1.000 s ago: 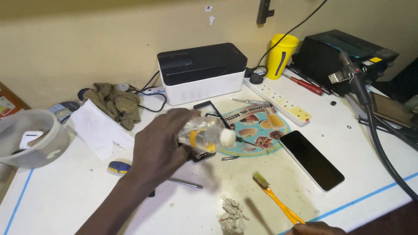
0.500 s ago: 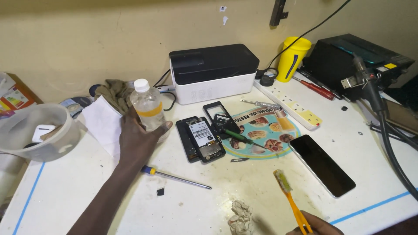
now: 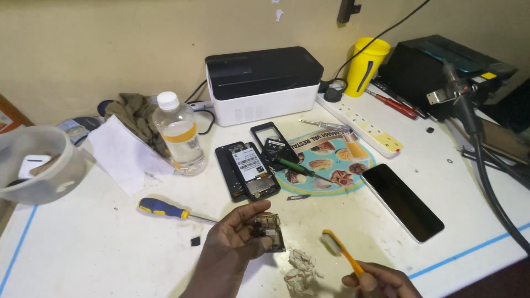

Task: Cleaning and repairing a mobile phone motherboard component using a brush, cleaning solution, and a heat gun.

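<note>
- Left hand (image 3: 234, 240) pinching small circuit board (image 3: 269, 232), near centre.
- Right hand (image 3: 381, 280) gripping orange toothbrush (image 3: 341, 251), bristles just right of board.
- Crumpled wad (image 3: 301, 271), perhaps tissue, between hands.

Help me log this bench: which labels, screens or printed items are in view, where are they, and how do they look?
Bottle label: orange band round the clear bottle, left of centre.
Sticker: white rectangle inside the opened phone, mid-table.
Phone screen: dark glossy rectangle, lying right.
Printed mat: round, teal, with food pictures, centre.

Orange-banded label on clear bottle (image 3: 180, 134); dark-screened phone (image 3: 402, 201) lies right.
</note>
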